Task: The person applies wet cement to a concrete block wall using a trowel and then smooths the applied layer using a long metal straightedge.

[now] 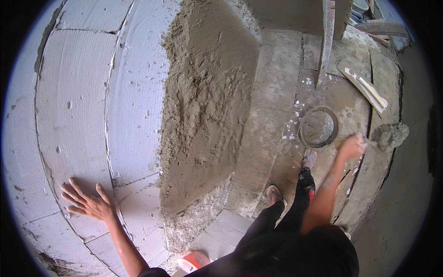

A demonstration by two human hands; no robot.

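Note:
My left hand (87, 201) lies flat with fingers spread against a wall of pale grey blocks (76, 101). My right hand (353, 146) is closed round the handle of a trowel (370, 142), held out to the right. A lump of wet grey mortar (390, 136) covers the trowel's blade. Just left of that hand, a round dark-rimmed bucket (318, 127) with some mortar inside stands by my feet. Between the bucket and my left hand, a broad patch of rough wet mortar (203, 106) coats the wall.
Underfoot are worn boards (272, 87) spattered with white chips. A long narrow wooden strip (326, 46) rises beyond the bucket. A broken pale strip (364, 90) lies at the right. Low down by the wall is an orange and white container (194, 261). Boards end at the right edge.

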